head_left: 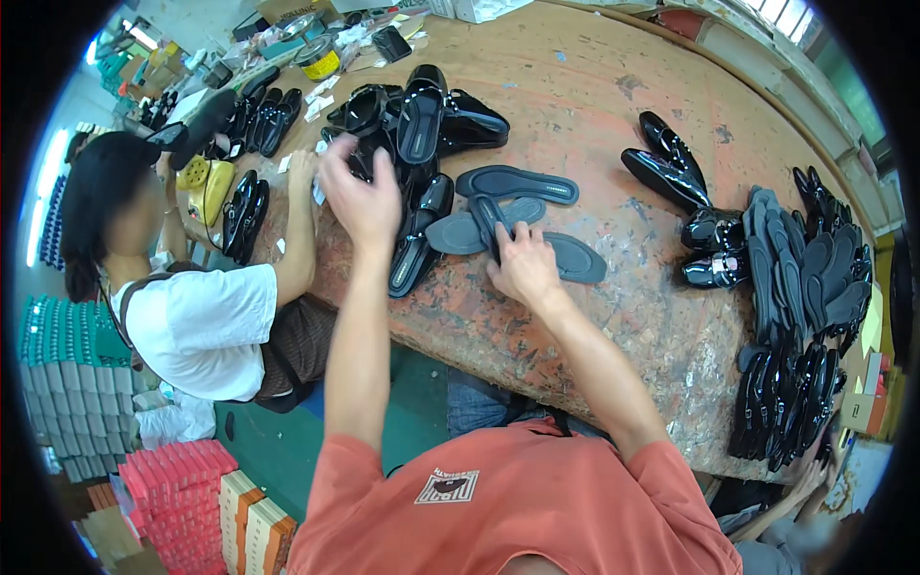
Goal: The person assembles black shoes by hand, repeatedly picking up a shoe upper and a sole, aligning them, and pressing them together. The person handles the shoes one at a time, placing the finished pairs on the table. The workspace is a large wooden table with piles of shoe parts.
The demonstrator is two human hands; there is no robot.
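Observation:
My left hand (362, 199) is raised at the left side of a pile of glossy black shoes (421, 120), thumb and fingers apart, with nothing seen in it. Slightly blurred, it hides part of the pile. To the right, my right hand (525, 266) grips the near end of a dark insole (488, 217), fingers bent round its edge. Beneath and around it lie more grey insoles: one at the far side (517, 183), another at the near right (581, 259). Between my hands, a black loafer (412, 259) lies with its toe pointing away.
A co-worker in a white shirt (206, 326) sits at the left, arms on the table. Past them are a yellow tape dispenser (205, 187) and more shoes (251, 216). Two shoes (666, 163) lie at the right, near stacked insoles (776, 254). Another person's hands (815, 474) show at lower right.

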